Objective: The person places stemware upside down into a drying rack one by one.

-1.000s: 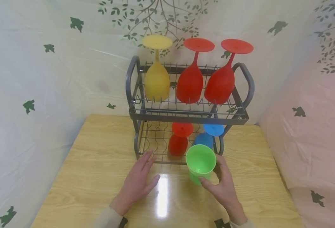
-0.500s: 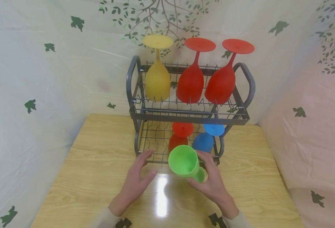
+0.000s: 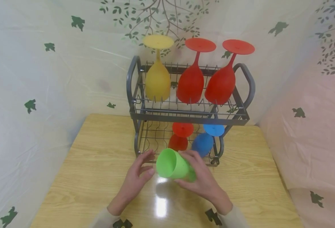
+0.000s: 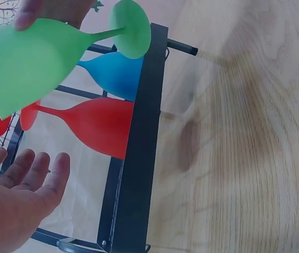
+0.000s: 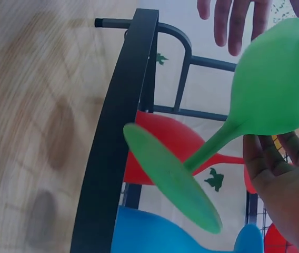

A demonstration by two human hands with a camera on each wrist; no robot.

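Note:
My right hand (image 3: 200, 177) grips a green plastic wine glass (image 3: 173, 165) by its bowl, thumb on the near side and fingers on the far side. The glass is tilted, its mouth toward the left and its foot to the right, in front of the rack. In the right wrist view the stem and round foot of the green wine glass (image 5: 276, 84) stick out past the hand. My left hand (image 3: 134, 177) is just left of the mouth, fingers loosely bent, holding nothing. The left wrist view shows that left hand (image 4: 20, 195) apart from the glass.
A dark two-tier dish rack (image 3: 190, 118) stands on the wooden table (image 3: 99, 152). Upside down on its top tier are a yellow wine glass (image 3: 157, 82) and two red ones (image 3: 190, 84). The lower tier bears a red wine glass (image 3: 178, 143) and a blue one (image 3: 202, 144).
The right hand has moved left with the green wine glass, tipping it from nearly upright until its mouth points left toward the left hand. The left hand's fingers have bent slightly.

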